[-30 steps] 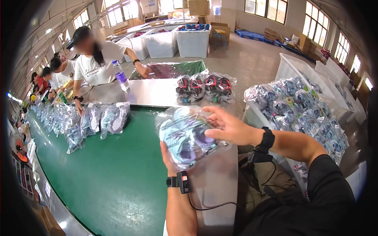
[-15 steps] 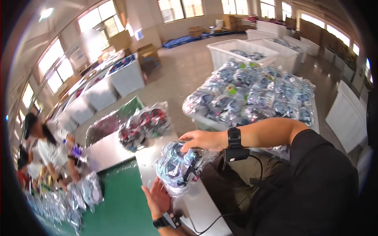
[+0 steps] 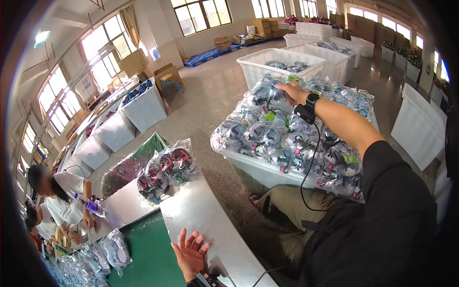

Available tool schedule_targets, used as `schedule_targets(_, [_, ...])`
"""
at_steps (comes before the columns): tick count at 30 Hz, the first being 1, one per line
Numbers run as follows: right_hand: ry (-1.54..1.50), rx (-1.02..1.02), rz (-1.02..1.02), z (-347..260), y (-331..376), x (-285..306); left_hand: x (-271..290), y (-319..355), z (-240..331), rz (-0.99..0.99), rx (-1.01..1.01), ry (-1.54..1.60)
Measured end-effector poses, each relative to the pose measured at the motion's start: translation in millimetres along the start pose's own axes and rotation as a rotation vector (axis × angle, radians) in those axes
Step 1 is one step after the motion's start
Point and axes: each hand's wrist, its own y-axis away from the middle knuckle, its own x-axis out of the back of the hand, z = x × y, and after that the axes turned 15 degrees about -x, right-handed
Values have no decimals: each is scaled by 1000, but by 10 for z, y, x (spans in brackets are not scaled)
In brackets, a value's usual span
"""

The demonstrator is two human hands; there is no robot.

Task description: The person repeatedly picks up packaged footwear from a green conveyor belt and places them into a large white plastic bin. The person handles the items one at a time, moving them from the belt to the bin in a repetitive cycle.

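gripping bagged shoes [image 3: 262,93] extending leftward, right fingers [image 3: 286,87] leave toe direction and long axis unclear; left fingers [image 3: 182,237] spread.

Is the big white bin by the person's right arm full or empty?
Full: bagged shoes heap above the near rim of the white bin, where the right hand grips one clear bag.

My bare right forearm [image 3: 346,123] stretches from my short black sleeve [image 3: 393,165] toward upper centre, my right hand [image 3: 293,93] gripping; my bare left hand [image 3: 192,256] faces palm up at lower centre, fingers [image 3: 182,238] loosely spread.
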Motion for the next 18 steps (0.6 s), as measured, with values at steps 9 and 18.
schedule_targets(9, [396,-31,299,405,-219,118,-39,-34,-39,23,-3,38])
schedule_targets(18, [404,169,-278,-404,545,-2136,193,-62,-43,-25,26,156])
